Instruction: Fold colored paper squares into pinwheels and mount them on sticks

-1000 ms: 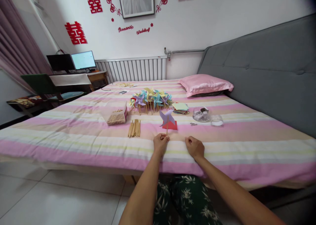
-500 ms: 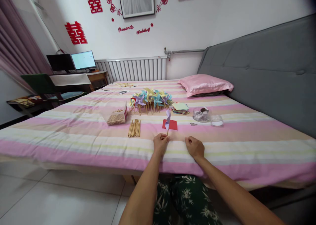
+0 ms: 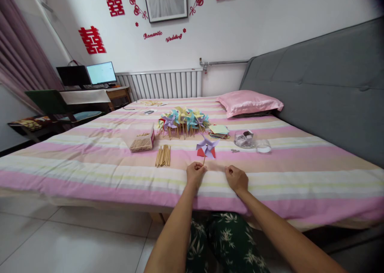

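A lilac paper pinwheel on a thin wooden stick stands nearly upright, its blades facing me. My left hand pinches the lower part of the stick, low over the striped bedspread. Behind the blades lies a red paper square, partly covered from sight. To the right, my right hand rests on the bed as a loose fist, apart from the pinwheel; its inner side is hidden, so whatever it holds, if anything, does not show.
Finished pinwheels cluster farther back. Wooden sticks lie left, by a clear box of thin sticks. A coloured paper stack, small metal pieces, a round clear container and another clear round piece lie right.
The pinwheel has turned from nearly edge-on to facing me, so its blades now cover part of the red paper. Both hands have stayed in place.
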Demonstrator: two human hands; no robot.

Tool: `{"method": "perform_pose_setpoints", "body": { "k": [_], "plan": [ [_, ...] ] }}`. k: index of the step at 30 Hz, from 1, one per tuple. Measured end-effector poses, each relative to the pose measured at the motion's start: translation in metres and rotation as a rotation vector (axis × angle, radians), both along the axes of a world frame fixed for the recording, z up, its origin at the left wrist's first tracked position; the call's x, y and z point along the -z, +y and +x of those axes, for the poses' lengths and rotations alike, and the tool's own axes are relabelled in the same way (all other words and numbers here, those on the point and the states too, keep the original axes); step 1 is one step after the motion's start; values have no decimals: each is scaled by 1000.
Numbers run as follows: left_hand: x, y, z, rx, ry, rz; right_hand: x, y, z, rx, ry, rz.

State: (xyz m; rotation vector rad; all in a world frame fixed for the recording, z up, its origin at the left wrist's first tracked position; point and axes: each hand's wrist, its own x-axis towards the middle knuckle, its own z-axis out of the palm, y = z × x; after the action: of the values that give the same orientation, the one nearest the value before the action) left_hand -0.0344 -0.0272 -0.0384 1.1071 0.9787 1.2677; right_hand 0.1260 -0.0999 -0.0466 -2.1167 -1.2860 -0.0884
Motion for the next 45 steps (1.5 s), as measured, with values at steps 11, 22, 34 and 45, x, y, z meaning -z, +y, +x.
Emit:
{"method": "perform_pose_setpoints", "body": {
  "k": [11, 22, 34, 45],
  "plan": [
    [-7, -4, 1, -7, -26, -14, 0, 0, 0, -5, 7, -7],
    [-4, -2, -1, -8, -18, 3, 0, 0, -1, 5, 12, -15],
    [-11, -5, -3, -61, -23, 28, -1, -1, 0, -17, 30, -17],
    [-23, 35, -23, -249, 163, 95, -3, -2, 1, -59, 81, -6]
  ]
}}
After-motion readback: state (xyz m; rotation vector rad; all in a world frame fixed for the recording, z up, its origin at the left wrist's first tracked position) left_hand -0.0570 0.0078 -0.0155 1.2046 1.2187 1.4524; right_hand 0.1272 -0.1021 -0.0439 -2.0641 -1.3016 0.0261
